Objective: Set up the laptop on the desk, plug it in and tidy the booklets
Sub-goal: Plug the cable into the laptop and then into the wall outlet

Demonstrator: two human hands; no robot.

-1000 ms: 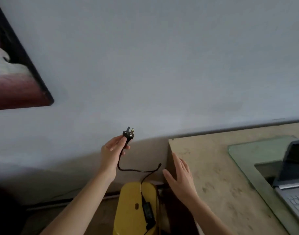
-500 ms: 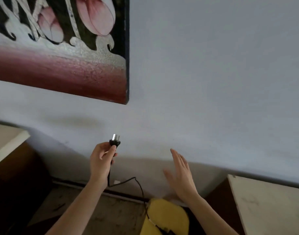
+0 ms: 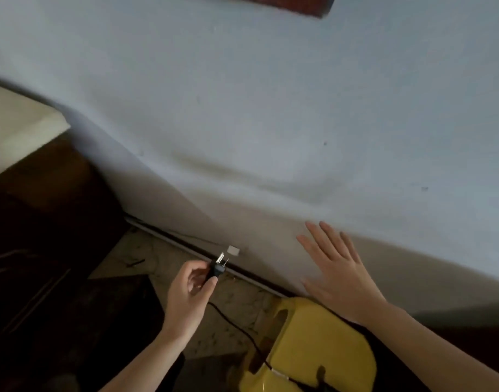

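Nearest, the yellow stool (image 3: 313, 349) is standing on the floor (image 3: 157, 258), and the black cable (image 3: 237, 326) is running from the stool's left edge up into the left hand (image 3: 190, 295). That hand is pinching the plug (image 3: 217, 269) between thumb and fingers, prongs pointing toward the far edge of the floor. Over the last second the person has been turning away from the table and laptop, both now out of view, and lowering the plug from higher up, so the plugging-in step is looking close. The right hand (image 3: 336, 267) is hovering to the right of the plug, fingers straight and spread, holding nothing. Just beyond the prongs, a small white patch (image 3: 233, 249) is showing low on the wall (image 3: 271, 123). It is probably the socket, though blur is hiding its detail.
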